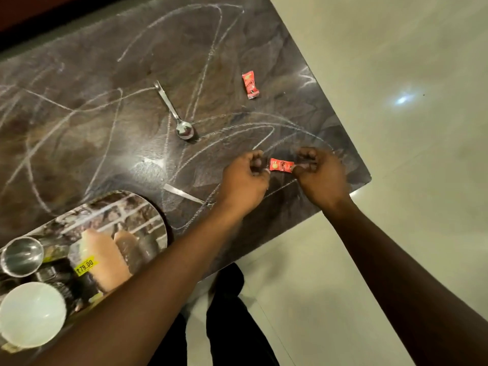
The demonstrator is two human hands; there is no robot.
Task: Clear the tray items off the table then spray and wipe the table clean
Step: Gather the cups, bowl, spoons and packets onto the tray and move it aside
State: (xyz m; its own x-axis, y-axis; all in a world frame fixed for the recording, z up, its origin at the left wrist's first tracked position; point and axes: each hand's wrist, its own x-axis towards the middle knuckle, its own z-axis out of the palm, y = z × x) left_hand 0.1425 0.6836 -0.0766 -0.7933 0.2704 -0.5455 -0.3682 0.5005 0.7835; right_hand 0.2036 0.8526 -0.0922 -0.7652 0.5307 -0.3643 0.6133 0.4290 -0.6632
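Pinching one glossy red sachet (pixel 281 165) at both ends, left hand (pixel 245 178) and right hand (pixel 320 178); second sachet (pixel 250 84) eleven o'clock on marbled counter (pixel 105 101).

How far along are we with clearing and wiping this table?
Early. Done: a steel cup and white bowl sit on the tray. In hand: left hand and right hand pinch a red sachet by its ends. Left: the spoon, second sachet and silvery strip lie loose on the table; white scribbles are unwiped. No spray or cloth in view.
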